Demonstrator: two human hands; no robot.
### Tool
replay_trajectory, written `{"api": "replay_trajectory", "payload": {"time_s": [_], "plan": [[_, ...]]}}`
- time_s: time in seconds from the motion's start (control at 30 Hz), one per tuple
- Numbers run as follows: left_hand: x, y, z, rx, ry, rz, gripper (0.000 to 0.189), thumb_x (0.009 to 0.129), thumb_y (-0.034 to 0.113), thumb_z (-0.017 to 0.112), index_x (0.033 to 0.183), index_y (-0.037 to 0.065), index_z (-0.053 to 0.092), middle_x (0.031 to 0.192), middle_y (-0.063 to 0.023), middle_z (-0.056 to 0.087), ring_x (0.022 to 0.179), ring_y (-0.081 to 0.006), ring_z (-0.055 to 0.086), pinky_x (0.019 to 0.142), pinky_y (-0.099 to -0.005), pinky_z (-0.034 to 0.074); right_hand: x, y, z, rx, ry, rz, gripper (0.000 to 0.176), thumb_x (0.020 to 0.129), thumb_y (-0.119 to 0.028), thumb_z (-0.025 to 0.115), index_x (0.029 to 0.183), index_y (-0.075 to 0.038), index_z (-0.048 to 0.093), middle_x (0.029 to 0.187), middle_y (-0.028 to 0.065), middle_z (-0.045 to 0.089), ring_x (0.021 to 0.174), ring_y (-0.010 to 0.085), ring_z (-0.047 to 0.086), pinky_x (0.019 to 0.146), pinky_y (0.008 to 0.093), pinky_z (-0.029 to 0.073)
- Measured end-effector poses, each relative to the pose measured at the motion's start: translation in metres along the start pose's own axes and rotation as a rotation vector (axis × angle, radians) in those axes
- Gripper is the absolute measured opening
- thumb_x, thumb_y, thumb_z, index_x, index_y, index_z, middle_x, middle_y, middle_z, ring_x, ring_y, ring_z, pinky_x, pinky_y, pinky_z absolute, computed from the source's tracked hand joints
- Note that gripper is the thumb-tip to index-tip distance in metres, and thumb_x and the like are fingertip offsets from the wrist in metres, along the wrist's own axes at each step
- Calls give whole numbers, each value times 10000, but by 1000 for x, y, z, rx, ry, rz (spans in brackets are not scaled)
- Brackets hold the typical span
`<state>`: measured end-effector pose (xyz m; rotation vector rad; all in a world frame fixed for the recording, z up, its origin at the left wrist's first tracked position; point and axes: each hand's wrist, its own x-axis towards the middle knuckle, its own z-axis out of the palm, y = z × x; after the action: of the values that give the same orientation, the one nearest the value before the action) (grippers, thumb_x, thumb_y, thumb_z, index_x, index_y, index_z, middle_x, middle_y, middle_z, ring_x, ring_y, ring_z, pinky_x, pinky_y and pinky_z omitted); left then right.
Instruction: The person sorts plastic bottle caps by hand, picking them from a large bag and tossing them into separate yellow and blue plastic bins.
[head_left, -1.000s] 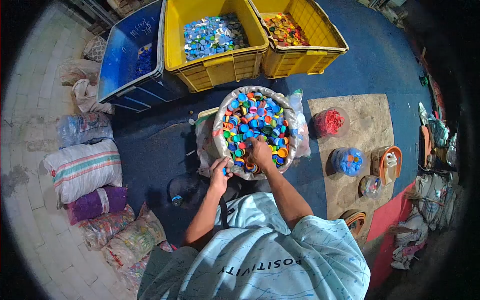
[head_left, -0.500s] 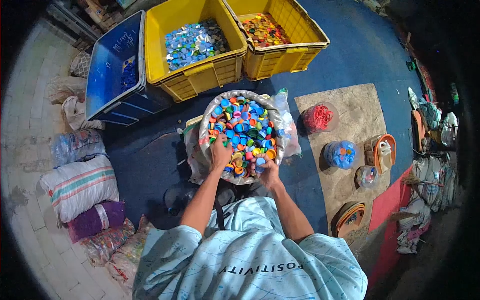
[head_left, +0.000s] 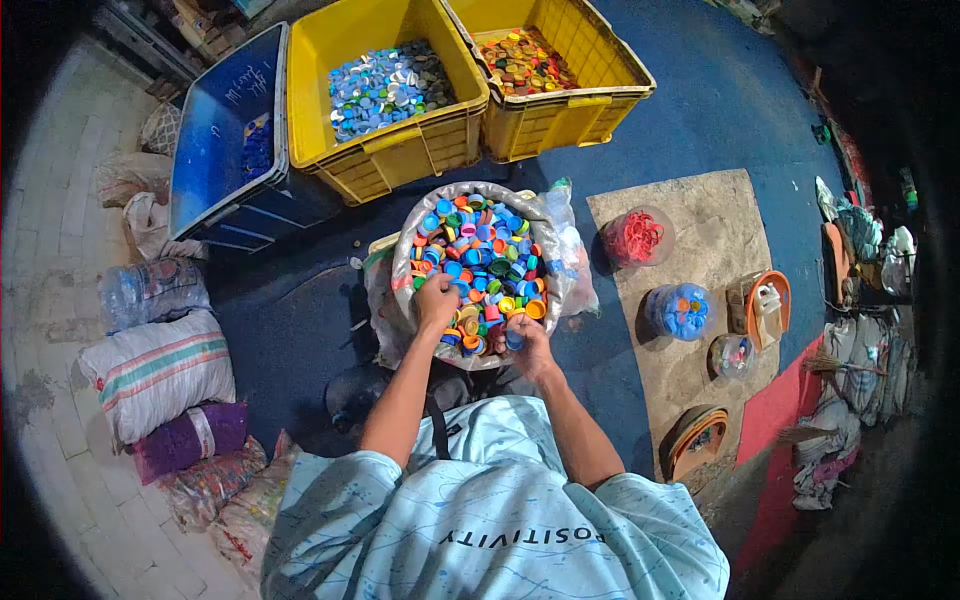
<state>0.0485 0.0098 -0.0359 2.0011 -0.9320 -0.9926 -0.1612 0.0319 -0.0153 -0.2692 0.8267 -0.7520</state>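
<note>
Many-coloured bottle caps (head_left: 487,262) fill a sack (head_left: 405,270) with a rolled silvery rim, directly before me. At the sack's left side, my left hand (head_left: 436,303) reaches in with curled fingers against the caps; whatever is in them is hidden. My right hand (head_left: 533,345) is over the near right rim, its fingers closed on a blue bottle cap (head_left: 514,340). Orange and yellow caps lie between the two hands.
Behind the sack stand a blue bin (head_left: 225,140), a yellow bin (head_left: 420,140) of blue and grey caps and another yellow bin (head_left: 570,120) of red-orange caps. Stuffed sacks (head_left: 160,375) line the left. Rightward, containers (head_left: 680,311) and baskets (head_left: 697,440) stand on a tan mat (head_left: 640,200).
My right hand has lowered slightly towards the near rim with the blue cap. My left hand has shifted a little, and the green cap by its fingers no longer shows.
</note>
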Motion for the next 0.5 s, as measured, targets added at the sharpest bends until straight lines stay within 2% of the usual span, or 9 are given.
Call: {"api": "replay_trajectory", "payload": {"time_s": [0.1,0.13,0.17,0.23,0.3,0.33,0.43,0.5], "plan": [[-8,-1,-16,-591,-212,-375,229,808,92,596,1016,-2,606,797,-35,612,679,-124,571,609,-283,484,6,-4,9,-105,79,8,126,798,-145,602,811,-68,503,738,62,544,686,171,541,616,290,454],[-17,15,-25,-747,-217,-412,182,817,79,573,986,19,605,781,-5,559,638,-94,502,569,-256,453,11,-4,12,-197,110,-7,133,807,-141,612,798,-74,498,732,46,541,669,155,533,598,280,445],[-19,12,-27,-792,-217,-420,175,820,83,569,981,25,604,794,-7,565,648,-95,503,572,-255,451,16,-5,15,-288,141,-23,145,815,-137,623,785,-80,493,726,31,539,652,140,526,580,270,436],[-27,11,-33,-884,-220,-435,162,824,92,561,971,38,603,821,-12,576,669,-98,507,578,-253,447,18,-12,37,-517,101,-168,153,819,-147,645,906,-67,548,708,1,515,643,103,500,572,253,411],[-38,12,-37,-820,-256,-391,164,830,90,553,978,42,605,826,-8,573,688,-99,505,586,-253,456,18,-19,58,-746,62,-315,238,822,-157,667,1028,-55,602,690,-29,490,635,66,475,563,235,386],[-42,12,-37,-813,-260,-392,172,831,89,550,984,36,606,825,-9,572,689,-100,507,585,-252,467,23,-18,58,-822,4,-313,333,817,-175,685,1121,-62,610,704,-21,501,665,62,472,603,225,384],[-52,14,-37,-791,-277,-378,169,840,96,556,988,33,609,813,1,564,690,-84,513,581,-243,485,28,-19,74,-984,-110,-337,373,781,-216,717,1085,-20,624,751,14,561,717,104,528,663,246,426],[-59,16,-38,-782,-294,-360,169,837,101,571,989,38,609,803,12,556,694,-80,518,581,-244,482,30,-13,77,-932,-120,-278,341,783,-224,715,1037,-7,647,759,35,583,721,119,539,664,257,434]]}}
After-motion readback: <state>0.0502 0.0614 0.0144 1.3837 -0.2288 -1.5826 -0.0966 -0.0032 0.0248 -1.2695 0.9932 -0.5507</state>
